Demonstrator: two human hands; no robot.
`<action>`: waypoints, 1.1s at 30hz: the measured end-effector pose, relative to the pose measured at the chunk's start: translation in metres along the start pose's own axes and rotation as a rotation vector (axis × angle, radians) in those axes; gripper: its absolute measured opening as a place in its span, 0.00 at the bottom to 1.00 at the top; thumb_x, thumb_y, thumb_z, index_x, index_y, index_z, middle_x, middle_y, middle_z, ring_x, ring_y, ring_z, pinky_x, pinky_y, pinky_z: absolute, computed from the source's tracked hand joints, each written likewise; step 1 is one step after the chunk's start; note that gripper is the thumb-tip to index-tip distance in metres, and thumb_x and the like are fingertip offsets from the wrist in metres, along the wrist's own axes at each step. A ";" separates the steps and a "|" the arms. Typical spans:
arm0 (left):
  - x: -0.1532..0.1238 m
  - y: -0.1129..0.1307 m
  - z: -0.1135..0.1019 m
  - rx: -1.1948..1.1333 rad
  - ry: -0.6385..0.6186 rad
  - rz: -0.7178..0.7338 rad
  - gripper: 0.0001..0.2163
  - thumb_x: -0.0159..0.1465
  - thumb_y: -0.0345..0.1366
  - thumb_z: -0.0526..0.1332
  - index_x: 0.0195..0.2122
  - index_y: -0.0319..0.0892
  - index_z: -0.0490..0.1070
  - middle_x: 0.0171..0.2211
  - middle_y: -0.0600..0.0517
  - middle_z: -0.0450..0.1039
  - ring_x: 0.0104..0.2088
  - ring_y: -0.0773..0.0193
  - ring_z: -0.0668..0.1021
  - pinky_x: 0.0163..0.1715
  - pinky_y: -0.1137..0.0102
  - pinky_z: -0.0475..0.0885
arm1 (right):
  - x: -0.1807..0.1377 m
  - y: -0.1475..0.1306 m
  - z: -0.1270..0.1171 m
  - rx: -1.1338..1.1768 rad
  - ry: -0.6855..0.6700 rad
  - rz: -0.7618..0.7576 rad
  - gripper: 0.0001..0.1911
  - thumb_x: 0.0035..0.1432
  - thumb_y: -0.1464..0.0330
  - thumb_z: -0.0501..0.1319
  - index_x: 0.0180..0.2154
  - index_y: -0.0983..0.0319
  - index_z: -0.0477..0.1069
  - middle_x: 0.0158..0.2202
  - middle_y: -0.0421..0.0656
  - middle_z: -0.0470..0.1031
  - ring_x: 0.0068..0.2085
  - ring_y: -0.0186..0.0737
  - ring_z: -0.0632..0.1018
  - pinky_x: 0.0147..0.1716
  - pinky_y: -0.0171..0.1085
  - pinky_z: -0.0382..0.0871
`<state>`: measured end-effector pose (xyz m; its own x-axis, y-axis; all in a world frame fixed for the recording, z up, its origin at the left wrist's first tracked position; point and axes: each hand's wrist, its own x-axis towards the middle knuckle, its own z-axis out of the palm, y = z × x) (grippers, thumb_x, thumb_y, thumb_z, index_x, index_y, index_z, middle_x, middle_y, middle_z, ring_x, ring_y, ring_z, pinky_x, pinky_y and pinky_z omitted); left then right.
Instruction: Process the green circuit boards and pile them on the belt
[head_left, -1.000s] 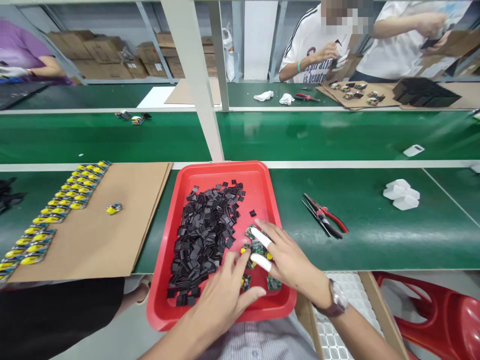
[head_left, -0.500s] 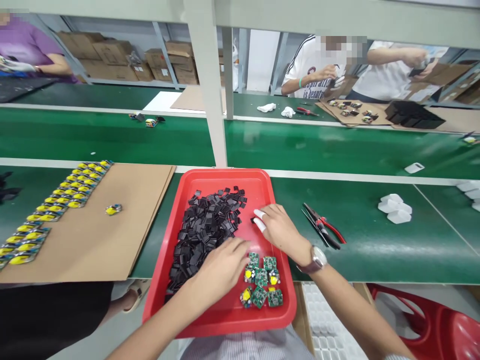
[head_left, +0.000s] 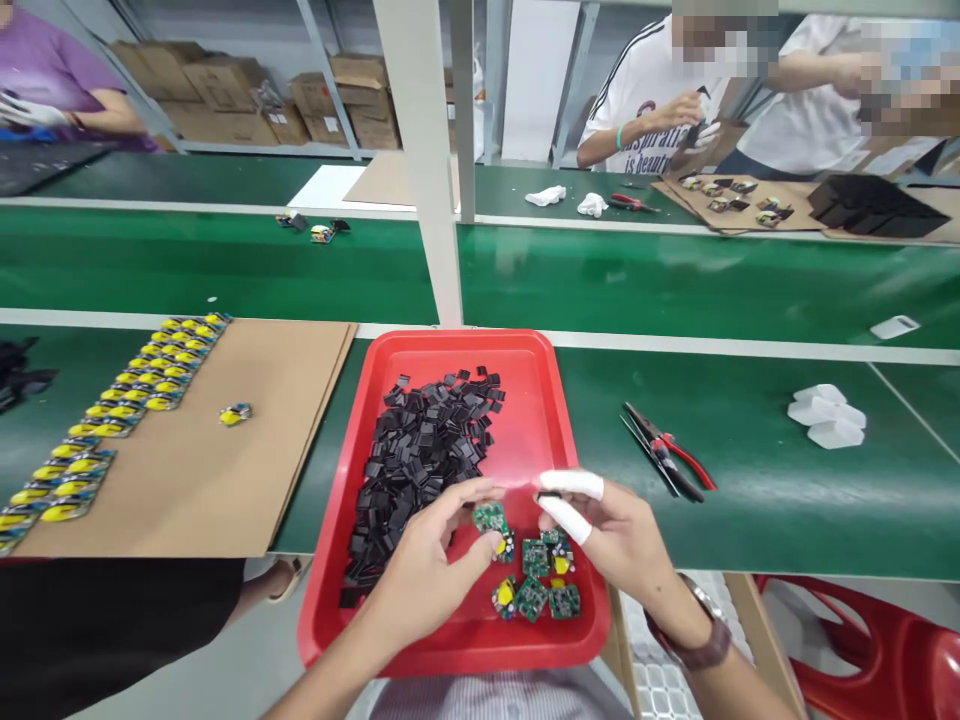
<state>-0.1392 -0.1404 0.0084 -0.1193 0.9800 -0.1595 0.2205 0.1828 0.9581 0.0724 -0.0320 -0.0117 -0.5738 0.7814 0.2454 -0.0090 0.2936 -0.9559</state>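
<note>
A red tray point(head_left: 540, 400) sits at the near edge of the green bench, with a heap of small black square parts point(head_left: 420, 450) on its left side. Several small green circuit boards point(head_left: 544, 585) lie in its near right corner. My left hand point(head_left: 427, 575) pinches one green circuit board point(head_left: 491, 520) between thumb and fingers above the tray. My right hand point(head_left: 611, 530), with white finger cots on two fingers, pinches a small black part point(head_left: 545, 496) just right of that board.
A brown cardboard sheet point(head_left: 247, 440) to the left carries rows of yellow-topped boards point(head_left: 112, 420) and one loose board point(head_left: 235, 413). Red-handled pliers point(head_left: 664, 460) and white plastic shells point(head_left: 825, 415) lie to the right. People work across the far belt. A red chair point(head_left: 885, 650) stands at lower right.
My left hand picked a green board up off the tray. My right hand came back from the black heap with a small black part and now meets the board.
</note>
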 end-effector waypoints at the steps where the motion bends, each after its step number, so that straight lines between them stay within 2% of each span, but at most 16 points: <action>1: -0.002 0.000 0.003 -0.040 0.011 -0.019 0.18 0.68 0.35 0.63 0.59 0.50 0.70 0.58 0.49 0.76 0.58 0.56 0.78 0.62 0.53 0.72 | -0.005 -0.003 0.002 0.035 -0.008 0.009 0.17 0.68 0.74 0.61 0.55 0.54 0.75 0.37 0.41 0.81 0.33 0.37 0.84 0.34 0.36 0.81; 5: -0.005 -0.004 0.015 -0.150 0.064 -0.092 0.18 0.66 0.36 0.66 0.57 0.50 0.72 0.56 0.49 0.77 0.54 0.57 0.80 0.59 0.54 0.75 | -0.013 -0.012 0.011 -0.017 -0.034 -0.052 0.20 0.68 0.76 0.61 0.56 0.53 0.76 0.44 0.45 0.81 0.42 0.41 0.84 0.41 0.41 0.81; 9: -0.007 -0.004 0.020 -0.260 0.094 -0.145 0.16 0.63 0.37 0.70 0.53 0.47 0.76 0.49 0.49 0.81 0.46 0.58 0.83 0.52 0.58 0.80 | -0.015 -0.015 0.017 0.018 0.035 0.002 0.19 0.64 0.76 0.65 0.53 0.51 0.78 0.42 0.42 0.83 0.39 0.39 0.84 0.40 0.38 0.81; 12: -0.012 0.000 0.023 -0.365 0.096 -0.130 0.17 0.62 0.36 0.72 0.52 0.47 0.77 0.51 0.49 0.81 0.47 0.58 0.84 0.51 0.62 0.81 | -0.016 -0.016 0.022 0.071 -0.003 0.022 0.18 0.65 0.76 0.64 0.52 0.52 0.80 0.43 0.44 0.82 0.40 0.41 0.83 0.39 0.38 0.81; 15: -0.016 0.002 0.024 -0.439 0.055 -0.078 0.16 0.63 0.33 0.71 0.52 0.48 0.78 0.52 0.48 0.81 0.49 0.58 0.84 0.52 0.64 0.81 | -0.017 -0.017 0.026 0.093 0.054 0.007 0.19 0.63 0.77 0.65 0.51 0.52 0.80 0.40 0.43 0.81 0.38 0.40 0.82 0.37 0.38 0.79; 18: -0.017 0.002 0.024 -0.413 0.081 -0.018 0.14 0.64 0.30 0.70 0.51 0.48 0.80 0.51 0.49 0.83 0.50 0.59 0.84 0.52 0.67 0.80 | -0.018 -0.022 0.031 0.108 0.126 0.017 0.19 0.62 0.78 0.66 0.49 0.51 0.81 0.36 0.41 0.81 0.35 0.38 0.81 0.35 0.36 0.77; 24: -0.017 0.003 0.023 -0.393 0.117 0.057 0.16 0.63 0.26 0.70 0.50 0.50 0.80 0.52 0.49 0.83 0.48 0.61 0.85 0.47 0.72 0.82 | -0.021 -0.029 0.040 0.117 0.115 0.103 0.13 0.62 0.75 0.66 0.43 0.53 0.82 0.33 0.41 0.78 0.31 0.36 0.77 0.30 0.35 0.72; 33: -0.020 -0.010 0.024 -0.304 0.126 0.132 0.15 0.64 0.26 0.68 0.50 0.50 0.80 0.52 0.50 0.82 0.51 0.58 0.84 0.52 0.69 0.81 | -0.026 -0.027 0.050 0.059 0.150 0.200 0.05 0.62 0.73 0.64 0.36 0.58 0.77 0.31 0.39 0.74 0.29 0.36 0.74 0.30 0.35 0.69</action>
<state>-0.1154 -0.1600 -0.0040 -0.2321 0.9725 -0.0172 -0.0535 0.0049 0.9986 0.0470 -0.0877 -0.0003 -0.4411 0.8949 0.0678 0.0417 0.0959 -0.9945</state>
